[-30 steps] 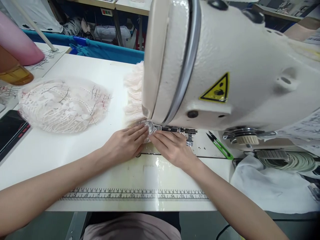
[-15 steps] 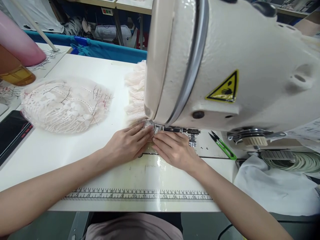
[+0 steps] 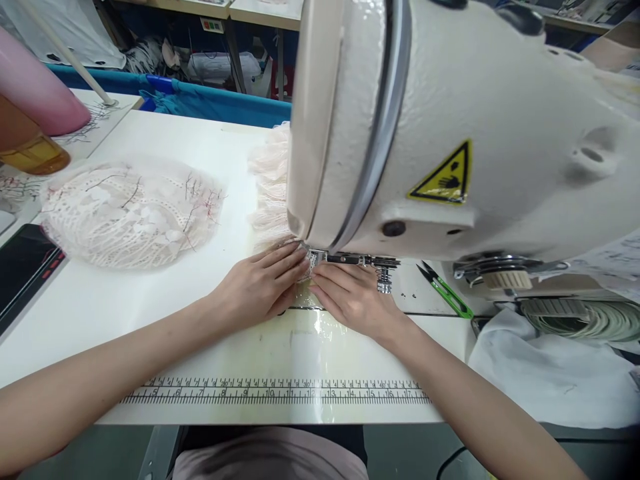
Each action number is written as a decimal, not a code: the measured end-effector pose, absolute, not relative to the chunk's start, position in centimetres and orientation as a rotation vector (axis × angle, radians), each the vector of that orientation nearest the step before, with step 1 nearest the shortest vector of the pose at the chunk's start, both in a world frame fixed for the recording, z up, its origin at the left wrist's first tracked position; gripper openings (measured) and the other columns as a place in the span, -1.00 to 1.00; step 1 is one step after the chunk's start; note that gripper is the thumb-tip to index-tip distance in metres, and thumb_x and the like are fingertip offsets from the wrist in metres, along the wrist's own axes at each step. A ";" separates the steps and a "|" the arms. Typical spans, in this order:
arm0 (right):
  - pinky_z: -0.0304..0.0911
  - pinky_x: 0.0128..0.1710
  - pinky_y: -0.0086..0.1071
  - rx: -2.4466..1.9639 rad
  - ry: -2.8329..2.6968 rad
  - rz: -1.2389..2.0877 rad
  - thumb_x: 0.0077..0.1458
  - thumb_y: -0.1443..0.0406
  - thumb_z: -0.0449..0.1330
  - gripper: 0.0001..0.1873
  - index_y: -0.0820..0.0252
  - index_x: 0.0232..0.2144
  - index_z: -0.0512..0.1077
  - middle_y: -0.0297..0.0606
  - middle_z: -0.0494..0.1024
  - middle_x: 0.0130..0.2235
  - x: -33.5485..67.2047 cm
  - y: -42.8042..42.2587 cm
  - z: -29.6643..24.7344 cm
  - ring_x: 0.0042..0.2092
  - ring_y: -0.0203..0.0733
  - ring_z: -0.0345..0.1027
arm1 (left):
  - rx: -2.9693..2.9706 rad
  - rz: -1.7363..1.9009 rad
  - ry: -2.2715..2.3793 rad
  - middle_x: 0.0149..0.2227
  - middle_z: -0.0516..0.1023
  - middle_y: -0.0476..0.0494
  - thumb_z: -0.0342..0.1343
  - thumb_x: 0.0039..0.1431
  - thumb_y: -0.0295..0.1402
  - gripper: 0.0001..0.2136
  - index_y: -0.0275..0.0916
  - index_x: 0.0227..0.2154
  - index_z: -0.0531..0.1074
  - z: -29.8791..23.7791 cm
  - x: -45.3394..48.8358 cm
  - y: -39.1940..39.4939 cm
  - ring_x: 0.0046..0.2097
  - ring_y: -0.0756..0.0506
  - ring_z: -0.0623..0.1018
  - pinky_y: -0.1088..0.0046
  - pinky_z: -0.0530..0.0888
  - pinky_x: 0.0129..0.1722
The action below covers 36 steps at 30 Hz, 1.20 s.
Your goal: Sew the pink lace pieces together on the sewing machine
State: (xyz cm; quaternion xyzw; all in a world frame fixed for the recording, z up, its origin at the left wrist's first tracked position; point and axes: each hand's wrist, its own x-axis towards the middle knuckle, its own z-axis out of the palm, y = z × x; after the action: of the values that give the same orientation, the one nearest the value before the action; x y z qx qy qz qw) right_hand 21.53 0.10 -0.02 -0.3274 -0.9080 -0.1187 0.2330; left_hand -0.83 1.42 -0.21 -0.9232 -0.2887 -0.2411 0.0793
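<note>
Gathered pale pink lace fabric [image 3: 270, 193] lies under the head of a sewing machine [image 3: 440, 100], partly hidden by it. My left hand [image 3: 265, 280] is closed on the near end of this lace, left of the presser foot [image 3: 316, 257], its fingers together and pointing toward the foot. My right hand [image 3: 353, 293] is just right of the foot, fingers bunched together at the lace edge, below a small metal attachment [image 3: 367, 260]. The fingertips of both hands nearly meet, and they hide most of the lace there.
Another lace piece [image 3: 133, 213] with dark loose threads lies on the left. Beyond it are a black phone-like device [image 3: 25, 273] and a pink thread cone [image 3: 47, 87]. Green thread snips [image 3: 445, 290] and white cloth [image 3: 545, 373] are on the right. A ruler strip [image 3: 275, 392] lines the front edge.
The lace at my fingertips has shifted slightly toward the machine. My right hand has moved slightly right, so the gap between the hands is a little wider.
</note>
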 end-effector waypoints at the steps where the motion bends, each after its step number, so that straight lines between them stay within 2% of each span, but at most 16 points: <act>1: 0.30 -0.20 -0.40 -0.903 -2.500 -0.316 0.29 0.31 0.13 -0.84 0.23 -0.23 0.50 -0.33 0.62 -0.19 21.6 0.1 -0.1 -0.16 -0.32 0.45 | -2.776 -0.723 -0.887 0.03 0.55 -0.28 -0.02 0.31 -0.39 -0.70 -0.40 -0.03 0.51 -0.2 -0.8 1.4 0.11 -0.22 0.52 0.23 0.48 0.16; 12: 0.38 -0.20 -0.35 -0.961 -2.507 -0.312 0.29 0.28 0.12 -0.79 0.21 -0.16 0.53 -0.25 0.61 -0.07 22.4 0.4 -0.5 -0.16 -0.27 0.50 | -2.828 -0.627 -1.025 0.11 0.49 -0.31 -0.04 0.33 -0.34 -0.65 -0.38 0.07 0.44 -0.3 -0.2 0.9 0.19 -0.26 0.44 0.11 0.44 0.18; 26: 0.39 -0.22 -0.31 -0.985 -2.521 -0.368 0.29 0.26 0.12 -0.76 0.23 -0.10 0.52 -0.20 0.59 0.00 22.6 0.6 -1.1 -0.18 -0.25 0.51 | -2.766 -0.626 -1.010 0.13 0.46 -0.35 -0.02 0.33 -0.36 -0.67 -0.42 0.05 0.44 -0.2 0.0 1.0 0.18 -0.27 0.45 0.14 0.46 0.17; 31: 0.38 -0.21 -0.30 -1.003 -2.523 -0.326 0.29 0.27 0.12 -0.76 0.23 -0.09 0.51 -0.19 0.60 -0.03 22.7 0.7 -1.7 -0.17 -0.24 0.50 | -2.722 -0.622 -0.860 0.08 0.51 -0.28 -0.03 0.35 -0.40 -0.68 -0.43 0.06 0.43 -0.3 0.0 0.6 0.13 -0.22 0.50 0.24 0.52 0.10; 36: 0.36 -0.22 -0.33 -0.992 -2.493 -0.310 0.29 0.24 0.13 -0.75 0.21 -0.07 0.50 -0.19 0.59 -0.02 22.5 0.5 -1.7 -0.16 -0.25 0.50 | -2.725 -0.628 -0.928 0.07 0.51 -0.29 -0.03 0.36 -0.38 -0.68 -0.41 0.07 0.44 -0.4 0.0 0.5 0.12 -0.22 0.50 0.24 0.54 0.09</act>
State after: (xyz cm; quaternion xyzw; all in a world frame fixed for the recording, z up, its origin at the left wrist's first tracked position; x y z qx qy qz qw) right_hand 22.54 0.52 -1.74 -0.3583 -0.9007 -0.1119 0.2186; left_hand -0.03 0.51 -0.41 -0.9205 -0.3134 -0.2120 0.0974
